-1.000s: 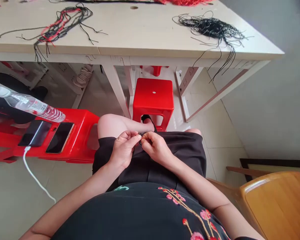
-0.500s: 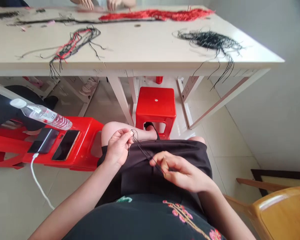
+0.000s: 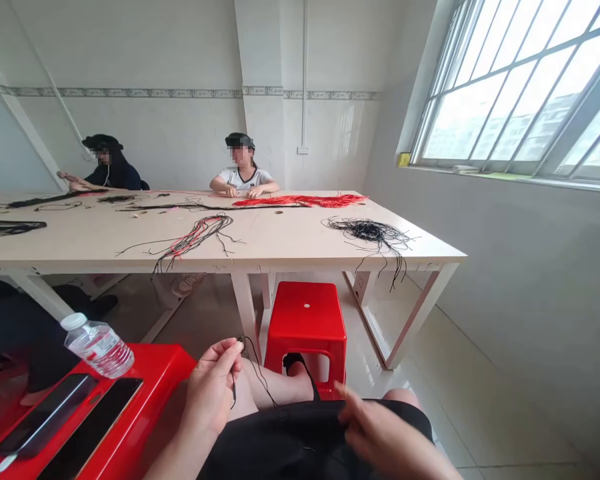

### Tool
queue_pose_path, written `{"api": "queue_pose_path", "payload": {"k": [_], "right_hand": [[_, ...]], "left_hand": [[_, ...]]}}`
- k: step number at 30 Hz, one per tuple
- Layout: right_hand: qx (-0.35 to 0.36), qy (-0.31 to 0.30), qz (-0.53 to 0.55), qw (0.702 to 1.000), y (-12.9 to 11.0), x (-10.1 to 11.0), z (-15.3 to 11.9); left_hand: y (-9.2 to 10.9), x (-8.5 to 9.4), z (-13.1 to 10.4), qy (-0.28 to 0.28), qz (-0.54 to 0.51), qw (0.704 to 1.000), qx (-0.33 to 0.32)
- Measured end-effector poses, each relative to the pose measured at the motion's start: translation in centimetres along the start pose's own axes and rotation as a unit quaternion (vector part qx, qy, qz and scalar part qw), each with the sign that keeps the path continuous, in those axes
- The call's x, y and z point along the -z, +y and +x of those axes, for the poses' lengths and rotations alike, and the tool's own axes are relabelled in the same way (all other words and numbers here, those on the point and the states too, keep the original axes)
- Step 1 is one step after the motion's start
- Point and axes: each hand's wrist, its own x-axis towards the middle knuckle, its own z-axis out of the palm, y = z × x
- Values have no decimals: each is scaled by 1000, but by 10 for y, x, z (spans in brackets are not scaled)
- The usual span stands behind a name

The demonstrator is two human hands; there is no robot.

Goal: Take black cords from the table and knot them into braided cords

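Observation:
My left hand (image 3: 215,383) pinches a thin black cord (image 3: 261,373) between thumb and fingers above my left thigh. A small loop shows at its fingertips, a short end hangs below the palm, and longer strands run down to my lap. Over the right side of my dark-clothed lap (image 3: 290,440) is my right hand (image 3: 367,423), blurred, its index finger stretched out and apart from the cord. No object shows in its fingers.
On the table (image 3: 280,247) lie a black cord tangle (image 3: 370,231), a black-and-red bundle (image 3: 195,237) and red cords (image 3: 300,200). Two people sit behind it. A red stool (image 3: 307,313) stands ahead; another (image 3: 155,373) at left holds a bottle (image 3: 100,347) and two phones.
The view has tilted up, showing the people, wall and window. My right hand has let go of the cord and moved away from it. My left hand still pinches the cord.

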Motion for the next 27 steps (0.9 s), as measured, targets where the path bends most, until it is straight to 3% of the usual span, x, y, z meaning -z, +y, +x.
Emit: {"api": "queue_pose_path", "payload": {"k": [1, 2, 3, 4, 6, 8, 10, 12, 17, 27], "right_hand": [[-57, -77, 1, 995, -5, 7, 32], [-73, -93, 3, 993, -12, 18, 68], [-94, -95, 5, 991, -19, 31, 106], [-176, -89, -10, 980, -26, 45, 145], [-230, -62, -24, 971, -35, 70, 217], [-274, -62, -31, 959, -38, 83, 271], [-312, -71, -42, 946, -33, 85, 302], [-339, -79, -56, 936, -25, 78, 314], [-350, -86, -91, 928, -10, 65, 311], [-347, -85, -126, 925, -8, 79, 324]], "left_hand": [[1, 0, -2, -1, 5, 1000, -2], [2, 0, -4, -2, 9, 1000, -2], [2, 0, -6, -2, 11, 1000, -2], [2, 1, -8, -2, 12, 1000, -2], [1, 4, -11, -1, 14, 1000, 2], [1, 6, -13, 0, 15, 1000, 8], [0, 10, -14, 3, 13, 1000, 17], [-1, 13, -14, 4, 10, 1000, 25], [-12, 22, -12, -11, 17, 999, 40], [-14, 22, -21, -35, 30, 997, 62]]}}
